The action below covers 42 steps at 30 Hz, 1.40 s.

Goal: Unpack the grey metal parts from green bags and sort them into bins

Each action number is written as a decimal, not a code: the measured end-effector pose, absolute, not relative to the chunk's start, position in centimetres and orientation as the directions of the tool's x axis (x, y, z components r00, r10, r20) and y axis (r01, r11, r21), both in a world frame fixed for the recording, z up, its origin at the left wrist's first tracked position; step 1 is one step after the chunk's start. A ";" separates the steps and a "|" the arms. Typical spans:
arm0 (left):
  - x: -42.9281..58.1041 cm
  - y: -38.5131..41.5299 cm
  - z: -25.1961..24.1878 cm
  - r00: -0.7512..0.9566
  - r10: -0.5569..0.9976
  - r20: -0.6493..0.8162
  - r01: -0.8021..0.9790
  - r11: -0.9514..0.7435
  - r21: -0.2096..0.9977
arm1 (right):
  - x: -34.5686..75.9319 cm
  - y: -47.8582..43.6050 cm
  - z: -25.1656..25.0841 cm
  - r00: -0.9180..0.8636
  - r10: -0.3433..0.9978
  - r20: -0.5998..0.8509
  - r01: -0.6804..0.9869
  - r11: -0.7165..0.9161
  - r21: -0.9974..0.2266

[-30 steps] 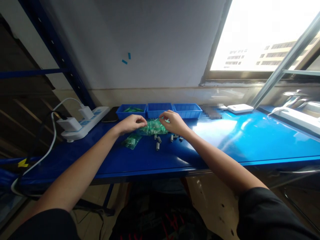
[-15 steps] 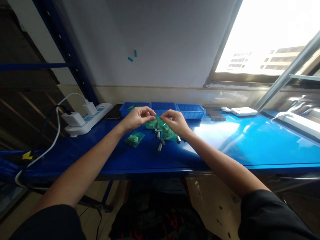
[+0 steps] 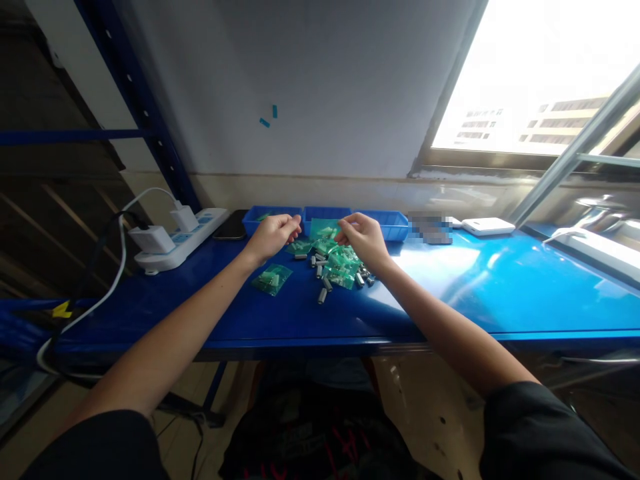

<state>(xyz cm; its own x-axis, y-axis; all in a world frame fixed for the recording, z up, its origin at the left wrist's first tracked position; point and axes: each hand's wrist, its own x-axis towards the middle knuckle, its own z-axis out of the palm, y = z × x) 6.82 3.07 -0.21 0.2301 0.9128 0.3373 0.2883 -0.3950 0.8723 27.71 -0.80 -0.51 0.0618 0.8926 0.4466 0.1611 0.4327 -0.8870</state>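
Two bare hands are held low over the blue counter (image 3: 500, 287), near its far edge. A small green bag (image 3: 324, 230) is pinched at its right corner between thumb and fingers of the right hand (image 3: 363, 239) and is kept upright just in front of the middle blue tray. The left hand (image 3: 273, 235) is seen just left of that bag, its fingers curled narrowly together; whether anything is gripped in them cannot be told.

Beneath the hands a loose heap of green bags (image 3: 343, 263) is spread on the counter, with small metal cylinders (image 3: 323, 295) scattered among and in front of it. A single green packet (image 3: 271, 278) lies apart, to the left of the heap and below the left wrist.

Three blue trays (image 3: 387, 225) are lined up along the far edge. Toward the far left corner a dark phone (image 3: 231, 227) and a white power strip (image 3: 180, 240) with two plugs are found. A flat white box (image 3: 487, 225) rests at the far edge to the right.
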 end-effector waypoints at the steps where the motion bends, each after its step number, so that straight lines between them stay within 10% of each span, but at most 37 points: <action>1: 6.9 3.1 -0.3 0.236 0.933 0.272 0.247 -0.328 0.912 | 27.8 -0.8 -0.6 0.051 0.873 0.484 0.181 0.469 -0.865; 7: 8.2 2.1 -0.4 0.348 0.934 0.078 0.043 -0.099 0.994 | 26.9 -2.0 -1.2 -0.114 0.770 0.628 0.262 0.633 -0.729; 13: 8.3 1.7 -0.6 0.319 0.881 0.351 0.106 -0.401 0.910 | 26.8 -1.5 -1.7 -0.140 0.844 0.517 0.399 0.526 -0.751; 23: 8.5 1.5 -0.9 0.361 0.723 0.589 0.362 -0.691 0.626 | 26.7 -0.7 -1.7 -0.099 0.950 0.296 0.140 0.307 -0.941; 42: 8.4 0.9 -0.3 0.325 0.857 0.401 0.214 -0.479 0.851 | 27.0 -0.7 -2.0 -0.064 0.881 0.469 0.260 0.468 -0.845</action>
<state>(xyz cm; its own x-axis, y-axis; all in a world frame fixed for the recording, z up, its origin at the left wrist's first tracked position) 8.42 0.88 -0.29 0.3250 0.8566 0.4008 0.2136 -0.4793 0.8512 27.00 -0.72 -2.01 -0.0636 0.8810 0.4687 0.2602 0.4681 -0.8445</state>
